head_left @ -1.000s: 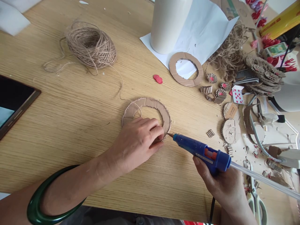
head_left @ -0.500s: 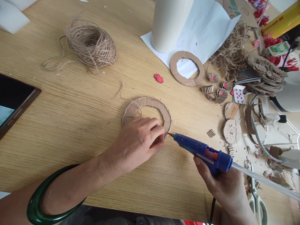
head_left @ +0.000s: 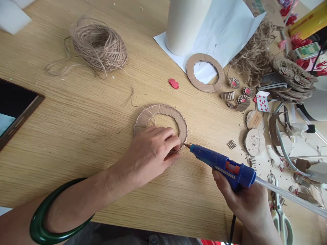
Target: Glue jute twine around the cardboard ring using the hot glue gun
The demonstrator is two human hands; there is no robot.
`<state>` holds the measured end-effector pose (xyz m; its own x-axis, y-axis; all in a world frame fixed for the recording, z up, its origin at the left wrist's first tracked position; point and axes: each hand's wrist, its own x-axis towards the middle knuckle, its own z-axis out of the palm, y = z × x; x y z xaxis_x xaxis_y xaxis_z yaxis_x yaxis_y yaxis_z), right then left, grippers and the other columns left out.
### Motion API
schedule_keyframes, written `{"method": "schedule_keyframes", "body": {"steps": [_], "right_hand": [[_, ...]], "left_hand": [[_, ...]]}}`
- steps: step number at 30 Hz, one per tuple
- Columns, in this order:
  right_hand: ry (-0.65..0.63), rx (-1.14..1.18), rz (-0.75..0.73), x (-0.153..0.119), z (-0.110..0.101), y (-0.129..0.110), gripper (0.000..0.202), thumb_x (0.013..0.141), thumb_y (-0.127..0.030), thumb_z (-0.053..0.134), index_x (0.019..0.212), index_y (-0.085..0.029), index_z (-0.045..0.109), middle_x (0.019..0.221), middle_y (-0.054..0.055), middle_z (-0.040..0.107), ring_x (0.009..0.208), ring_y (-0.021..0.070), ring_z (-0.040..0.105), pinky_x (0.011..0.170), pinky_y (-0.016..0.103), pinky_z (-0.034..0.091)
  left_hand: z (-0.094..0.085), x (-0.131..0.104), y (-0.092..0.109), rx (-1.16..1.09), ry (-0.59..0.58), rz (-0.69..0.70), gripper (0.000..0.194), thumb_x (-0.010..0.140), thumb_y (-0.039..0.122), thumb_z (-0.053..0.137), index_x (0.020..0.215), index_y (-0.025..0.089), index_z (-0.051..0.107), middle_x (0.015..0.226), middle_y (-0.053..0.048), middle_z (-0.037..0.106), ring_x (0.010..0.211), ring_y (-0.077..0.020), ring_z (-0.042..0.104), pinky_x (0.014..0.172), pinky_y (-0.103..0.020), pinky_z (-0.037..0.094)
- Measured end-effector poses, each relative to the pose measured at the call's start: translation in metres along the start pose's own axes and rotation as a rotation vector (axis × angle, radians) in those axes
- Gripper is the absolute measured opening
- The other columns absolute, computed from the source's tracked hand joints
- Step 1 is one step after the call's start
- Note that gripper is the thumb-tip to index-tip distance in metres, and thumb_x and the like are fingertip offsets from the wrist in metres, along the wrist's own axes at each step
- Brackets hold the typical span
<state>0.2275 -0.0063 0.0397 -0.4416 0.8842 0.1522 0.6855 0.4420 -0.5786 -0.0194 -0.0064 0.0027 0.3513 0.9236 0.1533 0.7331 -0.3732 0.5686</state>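
A flat cardboard ring (head_left: 163, 109) lies on the table with twine along its outer edge. My left hand (head_left: 155, 149) grips its near side, fingers curled over the cardboard and partly hiding it. In my right hand (head_left: 245, 200) is a blue hot glue gun (head_left: 217, 160), its metal tip touching or almost touching the ring's right outer edge. A clear glue stick (head_left: 286, 194) sticks out of the gun's back end. From the ring, a thin strand runs up to a ball of jute twine (head_left: 99, 44).
A second cardboard ring (head_left: 190, 73) lies partly on white paper (head_left: 230, 37), beside a white cylinder (head_left: 187, 27). Red paper discs (head_left: 174, 83) are nearby. Rightward are rolled cardboard pieces (head_left: 242, 101), loose twine (head_left: 255, 54), scissors (head_left: 281, 217) and scraps. A phone (head_left: 17, 109) lies left.
The camera view has shifted slightly. Both hands keep nearly the same pose, with the glue gun's tip still at the ring's right edge.
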Motion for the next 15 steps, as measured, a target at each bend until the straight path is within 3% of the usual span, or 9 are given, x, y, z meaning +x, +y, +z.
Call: {"method": "schedule_keyframes", "body": {"steps": [15], "right_hand": [[-0.011,0.001,0.017,-0.0019,-0.0012,0.0009,0.021,0.091,-0.022,0.067,0.073,-0.022,0.056,0.051,-0.007,0.053,0.037,0.0088,0.049,0.035,0.020,0.039]], "left_hand": [[0.0000,0.0007,-0.0003,-0.009,0.001,0.006,0.009,0.092,0.020,0.068,0.086,0.019,0.062,0.087,-0.001,0.063,0.081,-0.0194,0.061,0.076,-0.035,0.045]]}}
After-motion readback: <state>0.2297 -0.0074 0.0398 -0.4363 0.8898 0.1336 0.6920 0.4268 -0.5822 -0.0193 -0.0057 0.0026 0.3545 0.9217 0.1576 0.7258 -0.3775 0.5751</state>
